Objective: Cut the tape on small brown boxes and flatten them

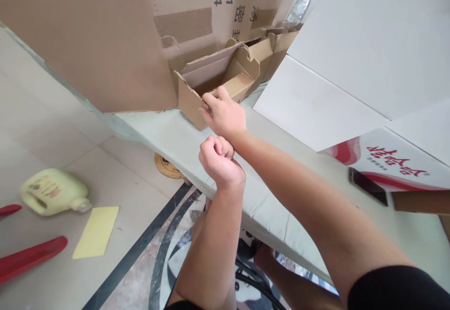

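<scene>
Carton [190, 101]: walls standing, top unclosed
Right hand [225, 115]: pinching its rim
Left hand [222, 162]: curled into a fist
Neighbouring carton [262, 50]: looks open too

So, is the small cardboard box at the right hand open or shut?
Open: the top of the small cardboard box gapes, showing its hollow inside, with the right hand at its rim.

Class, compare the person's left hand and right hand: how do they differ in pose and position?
The left hand is curled into a fist, while the right hand grips the rim of the open box. The right hand reaches farther forward; the left hand is nearer the wearer. Both are bare.
</scene>
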The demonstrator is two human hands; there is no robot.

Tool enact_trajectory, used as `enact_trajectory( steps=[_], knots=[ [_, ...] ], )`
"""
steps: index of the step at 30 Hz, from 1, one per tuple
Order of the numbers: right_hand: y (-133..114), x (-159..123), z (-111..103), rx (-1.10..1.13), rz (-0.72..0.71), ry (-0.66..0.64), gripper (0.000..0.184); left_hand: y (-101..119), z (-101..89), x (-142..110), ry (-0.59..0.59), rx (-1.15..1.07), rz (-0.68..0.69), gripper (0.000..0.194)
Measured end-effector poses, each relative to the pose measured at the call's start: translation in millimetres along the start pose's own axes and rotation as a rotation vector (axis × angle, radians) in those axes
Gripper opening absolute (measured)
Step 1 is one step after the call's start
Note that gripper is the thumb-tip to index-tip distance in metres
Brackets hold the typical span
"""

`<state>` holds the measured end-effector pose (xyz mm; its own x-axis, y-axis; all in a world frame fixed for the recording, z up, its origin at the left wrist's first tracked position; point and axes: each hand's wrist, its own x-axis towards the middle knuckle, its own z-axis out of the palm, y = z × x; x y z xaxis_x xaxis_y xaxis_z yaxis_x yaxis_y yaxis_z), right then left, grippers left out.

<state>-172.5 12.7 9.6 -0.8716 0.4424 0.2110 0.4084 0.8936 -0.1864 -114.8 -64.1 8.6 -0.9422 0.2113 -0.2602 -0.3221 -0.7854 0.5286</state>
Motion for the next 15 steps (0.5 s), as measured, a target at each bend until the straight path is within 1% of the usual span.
enact_trajectory(
  steps=[2, 4, 8, 10, 12, 14, 15],
  knots=[
    [4, -5, 1, 0.060, -0.007, 0.037, 0.029, 2, -0.6, 1, -0.003, 0.015, 0.013, 0.041],
    [11, -14, -1, 0.082, -0.016, 0.071, 0.031, 9, -0.2, -1, -0.033, 0.037, 0.052, 0.045],
    [40, -48, -10, 0.069, 0.000, 0.135, 0.031, 35, 3.0, -12, -0.127, 0.062, 0.151, 0.051],
    [60, -74, -16, 0.087, 0.029, 0.184, 0.030, 48, 4.5, -17, -0.164, 0.070, 0.181, 0.051],
    [79, -108, -24, 0.117, 0.032, 0.270, 0.026, 55, 5.4, -21, -0.176, 0.081, 0.218, 0.050],
    [96, -150, -33, 0.138, 0.015, 0.390, 0.023, 56, 6.2, -21, -0.179, 0.095, 0.235, 0.049],
    [103, -175, -39, 0.136, 0.013, 0.429, 0.021, 54, 6.6, -21, -0.187, 0.103, 0.223, 0.049]
  ],
)
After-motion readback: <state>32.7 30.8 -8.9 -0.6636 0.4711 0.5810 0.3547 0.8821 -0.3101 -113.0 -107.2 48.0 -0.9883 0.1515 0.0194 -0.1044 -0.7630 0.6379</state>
